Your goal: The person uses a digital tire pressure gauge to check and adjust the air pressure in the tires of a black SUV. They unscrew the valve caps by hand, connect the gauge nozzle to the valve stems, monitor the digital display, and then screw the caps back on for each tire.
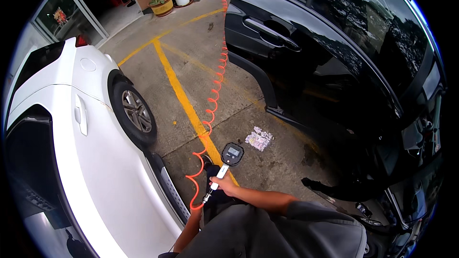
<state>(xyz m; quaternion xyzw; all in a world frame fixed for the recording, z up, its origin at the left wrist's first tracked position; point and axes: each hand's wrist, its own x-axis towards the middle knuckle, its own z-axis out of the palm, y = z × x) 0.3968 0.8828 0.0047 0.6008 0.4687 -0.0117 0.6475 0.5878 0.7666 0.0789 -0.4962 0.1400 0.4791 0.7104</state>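
My right hand [226, 182] is wrapped around the white handle [220, 176] of a digital tyre inflator. Its round gauge head [232, 154], black-rimmed with a small screen, points away from me. A metal coupling [206, 197] joins the handle's lower end to an orange coiled air hose [214, 105]. My left forearm [193, 222] comes up from the bottom edge, close to the hose's lowest loop. Little of my left hand [198, 210] shows there, and its fingers cannot be made out.
A white car [96, 150] stands close on my left, its rear wheel [137, 111] facing the lane. On the right is a black car [258, 18]. A yellow line [179, 93] and a crumpled patterned scrap [259, 139] lie between them. Potted plants [161, 7] line the far wall.
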